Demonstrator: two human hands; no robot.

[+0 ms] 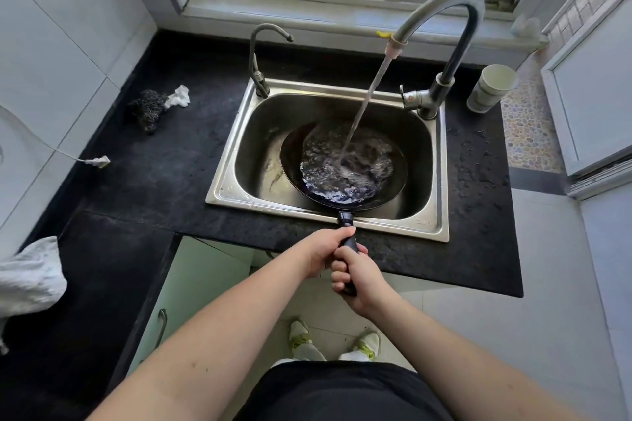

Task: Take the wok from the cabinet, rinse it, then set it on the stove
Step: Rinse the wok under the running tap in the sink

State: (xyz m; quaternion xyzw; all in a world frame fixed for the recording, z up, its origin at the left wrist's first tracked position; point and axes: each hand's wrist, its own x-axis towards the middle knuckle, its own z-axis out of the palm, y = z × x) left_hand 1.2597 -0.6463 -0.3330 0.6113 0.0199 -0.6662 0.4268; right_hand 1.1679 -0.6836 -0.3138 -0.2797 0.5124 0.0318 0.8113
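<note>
A black wok [393, 188] sits inside the steel sink [227, 174], its dark handle [346, 219] reaching over the sink's front rim toward me. Water streams from the tall curved faucet [455, 55] into the wok and swirls in its bowl. My left hand [325, 249] grips the handle close to the rim. Just behind it, my right hand [359, 278] is wrapped around the handle's end. The stove is out of view.
A smaller tap [258, 61] stands at the sink's back left. A steel scourer [147, 109] with a white rag lies on the black counter [154, 181] to the left. Paper cups [490, 87] stand at the right. A white cloth [30, 277] hangs off the near-left counter.
</note>
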